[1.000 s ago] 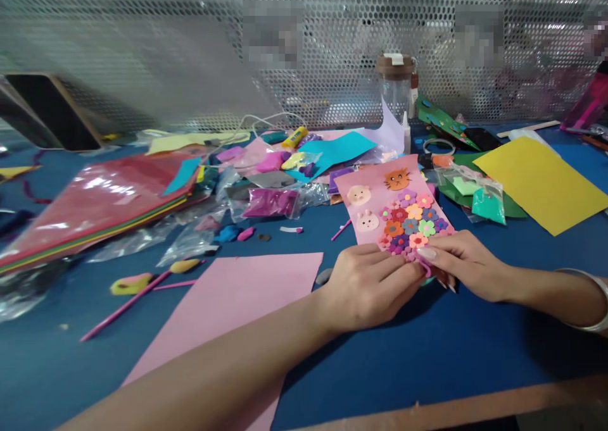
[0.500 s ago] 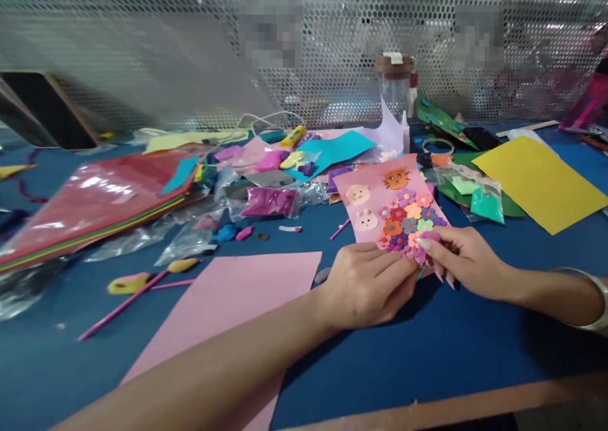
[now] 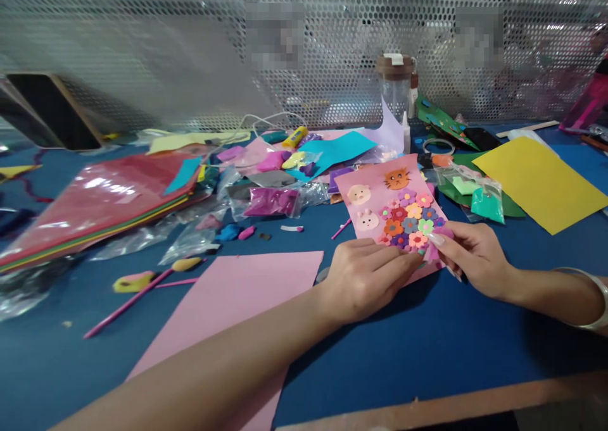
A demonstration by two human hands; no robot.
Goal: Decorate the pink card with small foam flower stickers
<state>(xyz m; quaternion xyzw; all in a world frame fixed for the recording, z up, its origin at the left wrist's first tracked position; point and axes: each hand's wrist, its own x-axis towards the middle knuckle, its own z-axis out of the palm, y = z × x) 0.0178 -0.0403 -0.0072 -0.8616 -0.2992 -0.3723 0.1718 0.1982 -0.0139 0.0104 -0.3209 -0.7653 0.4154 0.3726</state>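
A pink craft sheet [image 3: 348,181] carries an orange cat face [image 3: 397,178], two pale animal faces and a dense cluster of colorful flowers [image 3: 413,224]. Across its lower left edge lies my left hand [image 3: 368,276], closed, its fingers pressed together at the bottom of the flowers; its thumb is hidden. My right hand [image 3: 470,250] pinches a soft magenta-pink piece [image 3: 434,254], which looks like clay, at the lower right of the cluster. A speck of teal shows by the left fingertips. Under my left forearm is a plain pink sheet [image 3: 247,298].
Pink sticks [image 3: 128,304] and bits of clay lie at left, near a red plastic folder [image 3: 118,184]. Bagged purple clay [image 3: 272,201], blue paper [image 3: 342,149] and a lidded cup [image 3: 395,80] are behind. Yellow paper [image 3: 541,184] lies right; a perforated metal screen [image 3: 332,13] stands behind.
My right hand has shifted slightly right and up, and more of the pink piece shows between the hands. My left hand has stayed nearly in place. The view has shifted slightly.
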